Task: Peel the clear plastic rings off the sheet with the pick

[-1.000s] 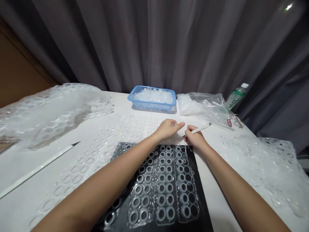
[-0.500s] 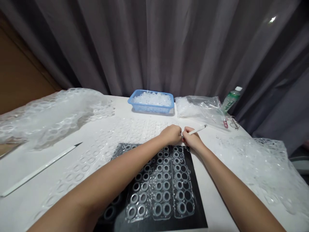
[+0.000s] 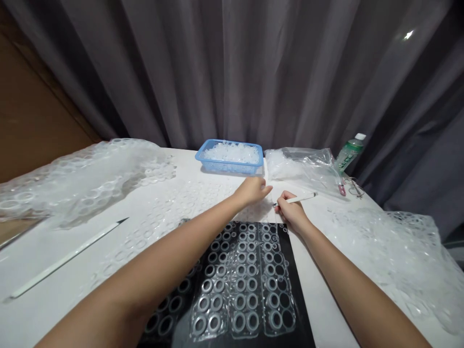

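My left hand [image 3: 253, 190] hovers over clear ring-patterned plastic sheets [image 3: 195, 195], its thumb stretched away from partly curled fingers, with nothing visible in it. My right hand [image 3: 293, 211] grips a slim white craft knife [image 3: 300, 198] like a pen, its dark tip pointing left toward the left hand. Below both hands lies a black mat [image 3: 302, 309] carrying clear plastic strips of moulded rings [image 3: 239, 285]. Along the rightmost strip, one column shows dark round spaces beside whitish rings. My left forearm covers the mat's left part.
A blue basket [image 3: 232, 167] of small translucent pieces stands at the back. Right of it are a clear plastic bag [image 3: 308, 166], a green bottle [image 3: 350, 153] and scissors [image 3: 354, 187]. Ring sheets pile up left [image 3: 83, 176] and right [image 3: 402, 261]. A white bladed stick [image 3: 68, 258] lies left.
My left hand has lifted away from the right hand, up and to the left, and its thumb has opened out. The right hand keeps the craft knife, whose tip now shows. The view has shifted slightly.
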Action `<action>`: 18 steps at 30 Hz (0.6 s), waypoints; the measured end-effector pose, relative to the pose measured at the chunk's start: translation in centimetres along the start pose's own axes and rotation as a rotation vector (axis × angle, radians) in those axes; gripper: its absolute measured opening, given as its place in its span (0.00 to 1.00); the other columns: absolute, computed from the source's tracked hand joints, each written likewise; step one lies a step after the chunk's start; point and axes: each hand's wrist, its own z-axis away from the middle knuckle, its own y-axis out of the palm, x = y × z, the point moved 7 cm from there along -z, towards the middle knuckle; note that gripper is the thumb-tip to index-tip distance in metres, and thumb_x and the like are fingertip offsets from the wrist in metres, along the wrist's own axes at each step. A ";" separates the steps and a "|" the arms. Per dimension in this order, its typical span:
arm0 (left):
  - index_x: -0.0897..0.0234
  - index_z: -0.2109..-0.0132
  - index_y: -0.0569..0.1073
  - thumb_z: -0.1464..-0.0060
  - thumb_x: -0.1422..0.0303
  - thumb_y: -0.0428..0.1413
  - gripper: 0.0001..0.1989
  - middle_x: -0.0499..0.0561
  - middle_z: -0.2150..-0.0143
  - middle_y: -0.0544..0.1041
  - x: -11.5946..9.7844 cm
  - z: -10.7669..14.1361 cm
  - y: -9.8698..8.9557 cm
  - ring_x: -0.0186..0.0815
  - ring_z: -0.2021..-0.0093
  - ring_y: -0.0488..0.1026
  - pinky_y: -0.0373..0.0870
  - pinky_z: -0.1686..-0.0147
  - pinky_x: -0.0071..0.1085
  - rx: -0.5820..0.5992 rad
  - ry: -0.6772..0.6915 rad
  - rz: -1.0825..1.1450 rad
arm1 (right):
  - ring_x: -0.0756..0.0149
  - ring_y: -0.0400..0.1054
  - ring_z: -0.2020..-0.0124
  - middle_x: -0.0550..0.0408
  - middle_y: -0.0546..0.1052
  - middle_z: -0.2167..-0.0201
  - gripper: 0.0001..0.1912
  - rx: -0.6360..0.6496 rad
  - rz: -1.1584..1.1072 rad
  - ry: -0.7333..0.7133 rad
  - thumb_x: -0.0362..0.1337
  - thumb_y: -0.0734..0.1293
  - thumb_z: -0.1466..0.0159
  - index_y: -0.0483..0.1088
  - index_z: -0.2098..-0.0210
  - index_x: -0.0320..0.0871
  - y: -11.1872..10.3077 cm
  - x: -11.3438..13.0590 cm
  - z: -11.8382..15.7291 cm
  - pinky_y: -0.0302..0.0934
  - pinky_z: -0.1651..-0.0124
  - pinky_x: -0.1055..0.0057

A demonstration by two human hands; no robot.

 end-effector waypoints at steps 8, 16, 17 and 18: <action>0.62 0.63 0.76 0.51 0.70 0.54 0.08 0.54 0.68 0.76 -0.9 0.5 3.2 0.43 0.64 0.72 0.64 0.65 0.33 0.186 0.138 -0.149 | 0.74 0.52 0.87 0.63 0.68 0.85 0.04 -0.040 0.058 -0.027 0.37 0.58 0.49 0.57 0.78 0.45 -0.3 -0.2 -0.4 0.42 0.84 0.77; 0.66 0.72 0.76 0.56 0.72 0.56 0.04 0.56 0.70 0.76 -0.6 -0.1 4.2 0.44 0.64 0.73 0.65 0.63 0.34 0.148 0.104 -0.021 | 0.73 0.54 0.85 0.63 0.64 0.87 0.05 -0.030 0.146 -0.031 0.35 0.60 0.50 0.58 0.80 0.45 -0.5 0.2 -0.6 0.43 0.83 0.77; 0.66 0.71 0.76 0.56 0.72 0.56 0.04 0.55 0.70 0.76 -0.4 -0.2 3.8 0.42 0.64 0.73 0.65 0.63 0.32 0.129 0.093 0.023 | 0.73 0.54 0.85 0.63 0.64 0.87 0.05 -0.030 0.151 -0.030 0.35 0.60 0.50 0.58 0.81 0.45 -0.5 0.3 -0.6 0.43 0.83 0.77; 0.66 0.69 0.76 0.54 0.72 0.55 0.06 0.54 0.70 0.76 0.0 -0.5 3.2 0.39 0.65 0.73 0.65 0.64 0.31 0.102 0.076 0.070 | 0.73 0.54 0.85 0.63 0.64 0.87 0.05 -0.028 0.151 -0.027 0.35 0.60 0.50 0.57 0.81 0.45 -0.5 0.3 -0.6 0.43 0.83 0.77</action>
